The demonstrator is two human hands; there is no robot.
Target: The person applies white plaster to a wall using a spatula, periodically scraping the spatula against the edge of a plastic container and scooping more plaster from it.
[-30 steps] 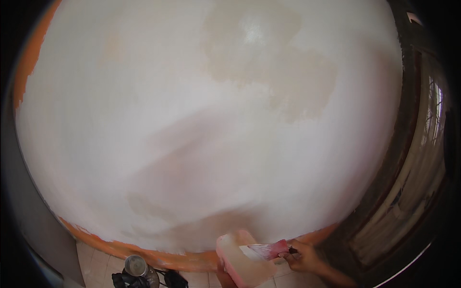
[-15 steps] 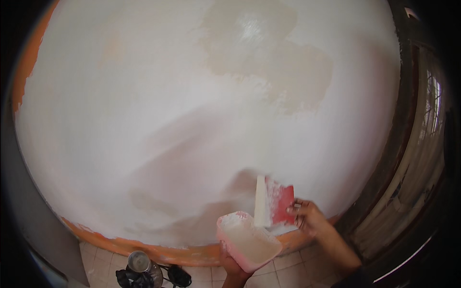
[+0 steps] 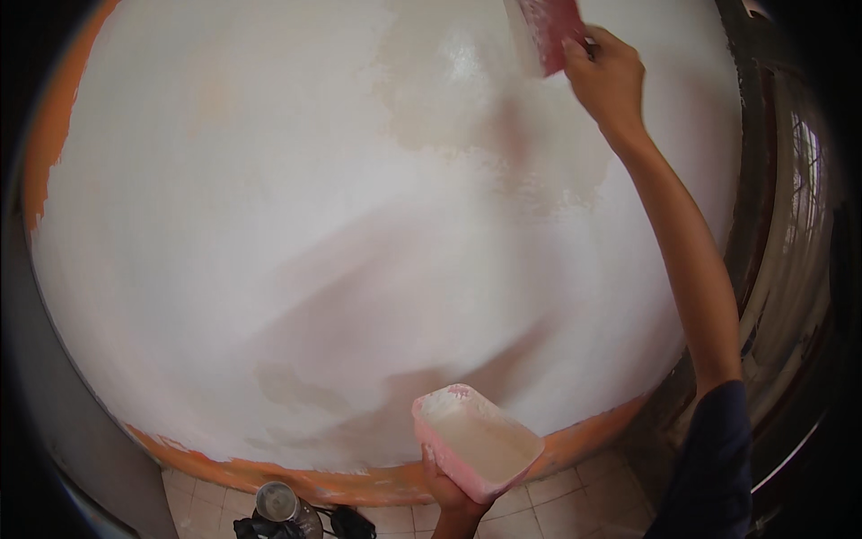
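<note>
Red scraper [image 3: 555, 38] cut off by top edge; blade side blurred, contact with wall [image 3: 180, 269] unclear. Right grip [image 3: 611, 79]: some fingers hidden behind scraper handle. Left grip [image 3: 446, 490]: most fingers hidden by pink tub [image 3: 452, 467]. Dark sleeve [image 3: 709, 463] and left forearm [image 3: 458, 526] cropped below. Black bundle [image 3: 354, 522] cropped too, shape unclear. Curtain [image 3: 783, 256] blurred toward dark rim.

We are indoors, in a room being fixed up; we can't tell if it's a home. The big white wall [image 3: 206, 269] has tan patches [image 3: 417, 94], and orange paint [image 3: 45, 171] by its left and bottom edges. We see a pink tub [image 3: 456, 465] of pale paste [image 3: 489, 442]. Tiles cover the floor [image 3: 552, 492]. Past the wall's right edge, there seems to be a barred window [image 3: 808, 157].
</note>
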